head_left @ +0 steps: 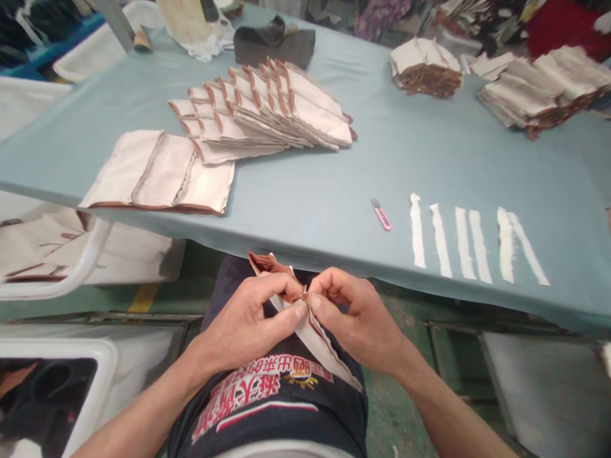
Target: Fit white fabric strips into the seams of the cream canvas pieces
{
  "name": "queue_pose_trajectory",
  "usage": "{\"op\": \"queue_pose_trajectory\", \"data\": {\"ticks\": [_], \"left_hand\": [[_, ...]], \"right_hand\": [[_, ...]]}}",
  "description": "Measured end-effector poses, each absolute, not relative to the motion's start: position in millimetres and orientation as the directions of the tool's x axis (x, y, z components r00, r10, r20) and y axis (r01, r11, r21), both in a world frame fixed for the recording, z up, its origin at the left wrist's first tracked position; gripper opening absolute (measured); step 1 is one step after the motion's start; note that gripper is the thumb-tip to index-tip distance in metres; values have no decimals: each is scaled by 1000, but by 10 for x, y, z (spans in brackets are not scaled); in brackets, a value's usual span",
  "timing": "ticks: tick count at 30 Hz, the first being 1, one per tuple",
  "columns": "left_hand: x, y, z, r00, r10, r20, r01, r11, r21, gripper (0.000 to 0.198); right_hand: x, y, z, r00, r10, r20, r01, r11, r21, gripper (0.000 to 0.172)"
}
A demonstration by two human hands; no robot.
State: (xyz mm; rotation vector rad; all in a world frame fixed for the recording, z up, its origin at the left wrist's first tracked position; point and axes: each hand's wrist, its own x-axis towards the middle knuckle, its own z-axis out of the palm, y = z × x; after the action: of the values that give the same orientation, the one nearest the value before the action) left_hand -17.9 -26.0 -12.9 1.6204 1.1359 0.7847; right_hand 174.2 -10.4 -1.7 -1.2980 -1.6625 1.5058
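Note:
Over my lap, a folded cream fabric piece with brown edging (329,353) slants from the table edge down to my apron. My left hand (260,312) pinches its seam between thumb and forefinger. Right beside it, my right hand (351,308) pinches the same seam, and the fingertips of both hands nearly meet. What lies exactly between the fingertips is too small to make out. On the table ahead rests a pair of pink thread snips (381,215), apart from both hands.
Several white cloth strips (463,242) lie right of the snips. A fanned stack of cream pieces (267,108) and a flat cream piece (162,172) occupy the table's left. More stacks (426,67) sit at the back right. White bins (102,362) stand at the left.

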Motion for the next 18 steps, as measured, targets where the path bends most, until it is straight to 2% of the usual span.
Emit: {"op": "queue_pose_trajectory", "data": {"ticks": [4, 7, 10, 11, 13, 16, 18], "left_hand": [[-214, -231, -230, 408, 911, -59, 315, -80, 946, 25], [-243, -212, -311, 495, 868, -47, 264, -98, 959, 27], [-233, -190, -354, 520, 854, -32, 236, -107, 966, 29], [-220, -180, -349, 514, 857, -33, 232, -102, 967, 29], [-191, -156, -304, 485, 874, -34, 232, -91, 969, 30], [-154, -120, -184, 427, 904, -20, 232, -88, 969, 28], [-139, -106, -96, 387, 922, -4, 227, -91, 970, 26]], "right_hand": [[1690, -148, -66, -335, 928, -165, 332, -48, -942, 10], [1755, -103, -111, -409, 873, -266, 326, -132, -936, 10], [2034, 133, -178, -427, 839, -337, 495, -95, -864, 27], [2173, 264, -211, -321, 904, -281, 610, -29, -791, 38], [2479, 587, -311, -80, 983, -167, 702, -63, -709, 52], [2862, 1095, -570, 252, 967, 26, 802, -194, -564, 60], [2999, 1346, -785, 331, 938, 100, 844, -248, -475, 62]]}}
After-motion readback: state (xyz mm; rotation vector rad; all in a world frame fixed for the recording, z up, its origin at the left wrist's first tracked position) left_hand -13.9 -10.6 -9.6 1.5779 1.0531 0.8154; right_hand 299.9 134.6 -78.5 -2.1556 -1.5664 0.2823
